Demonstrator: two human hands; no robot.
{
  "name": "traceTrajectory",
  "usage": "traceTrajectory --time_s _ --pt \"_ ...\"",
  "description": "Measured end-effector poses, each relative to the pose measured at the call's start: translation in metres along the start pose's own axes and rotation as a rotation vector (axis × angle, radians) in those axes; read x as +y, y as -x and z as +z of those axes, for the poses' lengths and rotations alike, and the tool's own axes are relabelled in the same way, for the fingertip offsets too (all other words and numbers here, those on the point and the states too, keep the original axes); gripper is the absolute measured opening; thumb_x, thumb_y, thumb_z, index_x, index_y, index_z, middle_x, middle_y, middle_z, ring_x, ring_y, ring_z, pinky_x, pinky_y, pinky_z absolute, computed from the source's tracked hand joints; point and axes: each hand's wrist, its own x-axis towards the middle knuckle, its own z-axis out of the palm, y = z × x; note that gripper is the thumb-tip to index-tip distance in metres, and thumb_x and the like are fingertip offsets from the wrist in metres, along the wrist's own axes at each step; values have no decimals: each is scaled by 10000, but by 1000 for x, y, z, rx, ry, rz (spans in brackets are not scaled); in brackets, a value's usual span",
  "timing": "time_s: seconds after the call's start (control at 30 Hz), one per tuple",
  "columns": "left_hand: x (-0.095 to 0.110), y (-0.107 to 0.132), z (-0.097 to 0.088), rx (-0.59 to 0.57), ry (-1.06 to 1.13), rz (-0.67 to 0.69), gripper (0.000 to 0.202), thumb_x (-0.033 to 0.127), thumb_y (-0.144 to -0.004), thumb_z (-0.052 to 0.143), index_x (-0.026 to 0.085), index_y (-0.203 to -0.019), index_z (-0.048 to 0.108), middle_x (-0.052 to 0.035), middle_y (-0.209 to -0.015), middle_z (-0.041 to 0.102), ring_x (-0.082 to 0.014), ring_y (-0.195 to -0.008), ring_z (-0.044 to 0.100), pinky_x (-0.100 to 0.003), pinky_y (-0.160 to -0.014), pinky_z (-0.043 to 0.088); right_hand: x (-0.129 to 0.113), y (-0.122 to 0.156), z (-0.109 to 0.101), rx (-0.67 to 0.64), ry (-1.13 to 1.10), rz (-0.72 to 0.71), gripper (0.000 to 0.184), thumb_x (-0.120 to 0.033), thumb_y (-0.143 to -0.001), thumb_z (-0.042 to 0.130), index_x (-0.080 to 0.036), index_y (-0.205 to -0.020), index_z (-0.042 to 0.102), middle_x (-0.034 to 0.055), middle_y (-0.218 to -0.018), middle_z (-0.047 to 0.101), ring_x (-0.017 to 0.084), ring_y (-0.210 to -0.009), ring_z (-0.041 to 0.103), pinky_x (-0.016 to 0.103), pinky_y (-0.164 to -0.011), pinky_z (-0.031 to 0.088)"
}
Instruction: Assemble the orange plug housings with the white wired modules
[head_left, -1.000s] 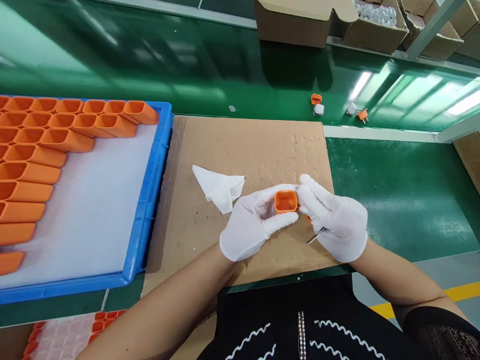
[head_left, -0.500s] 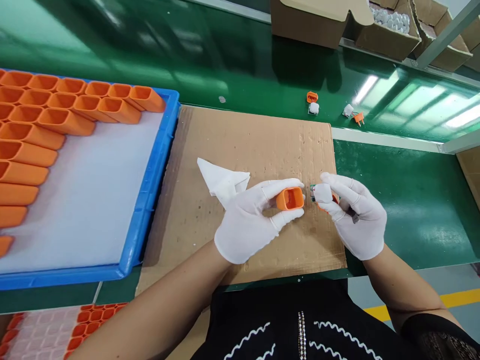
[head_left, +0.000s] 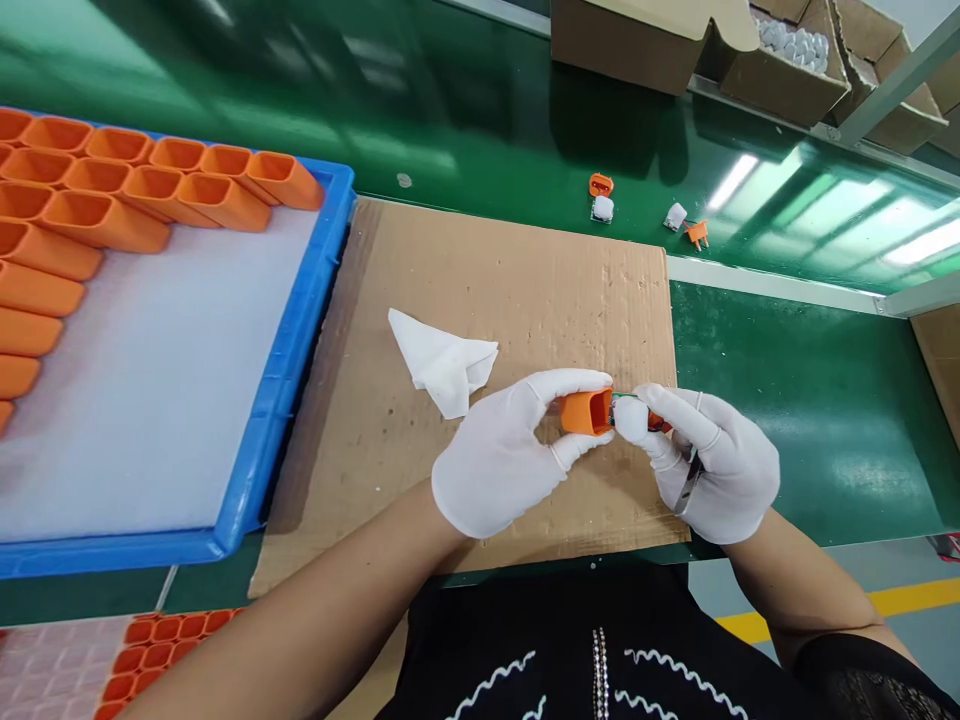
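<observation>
Both my hands wear white gloves and meet over the cardboard sheet (head_left: 510, 290). My left hand (head_left: 502, 455) pinches a small orange plastic shell (head_left: 586, 412) between thumb and fingers, its open end turned right. My right hand (head_left: 712, 460) is closed on a small insert (head_left: 637, 408) with a white body, a green board and an orange plug base, and its tip is at the shell's mouth. Metal tweezers (head_left: 688, 485) are tucked under my right fingers.
A folded white cloth (head_left: 444, 365) lies on the cardboard, left of my hands. A blue tray (head_left: 296, 330) at the left holds rows of orange shells (head_left: 135, 190). Loose orange and white parts (head_left: 600, 197) lie on the green belt (head_left: 465, 120). Cardboard boxes (head_left: 637, 40) stand at the back.
My right hand drew back from the shell with the insert, then came in again; the insert's tip now sits at the shell's mouth. The left hand turned the shell's opening to the right.
</observation>
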Motion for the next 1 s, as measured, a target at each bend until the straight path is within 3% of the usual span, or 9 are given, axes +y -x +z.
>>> traceTrajectory --time_s 0.1,0.3,0.47,0.7,1.0 --pt "1 0 -2 -5 -47 57 374 202 -845 736 232 -1213 677 -55 -1147 785 -227 -1018 761 -406 -953 630 1 -1 -2 -44 94 -48 525 -200 -989 615 -312 -1482 476 1 -936 786 118 -638 672 235 -527 481" --pt "0 0 -4 -3 -118 161 371 148 -860 711 224 -1220 661 -39 -1149 788 -202 -1031 762 -350 -946 636 -2 1 -1 -53 258 -78 220 -236 -1007 590 -243 -1223 628 3 -886 784 112 -568 615 282 -490 405" --pt "0 -2 -2 4 -133 221 356 149 -870 709 247 -1210 663 -40 -1171 785 -208 -1038 763 -348 -969 634 -7 2 -2 -93 300 -55 213 -201 -1000 564 -227 -1188 662 4 -917 792 111 -574 616 301 -498 393" --pt "0 0 -3 10 -106 228 348 196 -891 709 286 -1222 651 -18 -1196 777 -205 -1037 764 -359 -985 634 -8 1 -3 -92 244 13 200 -281 -1028 560 -223 -1166 692 -1 -823 766 109 -551 593 284 -493 389" --pt "-1 0 -2 36 -109 305 333 159 -900 700 241 -1216 638 -37 -1196 778 -185 -1043 765 -321 -983 632 -7 2 -3 -68 206 17 189 -285 -1028 570 -222 -1170 677 -12 -815 756 105 -563 595 267 -500 403"
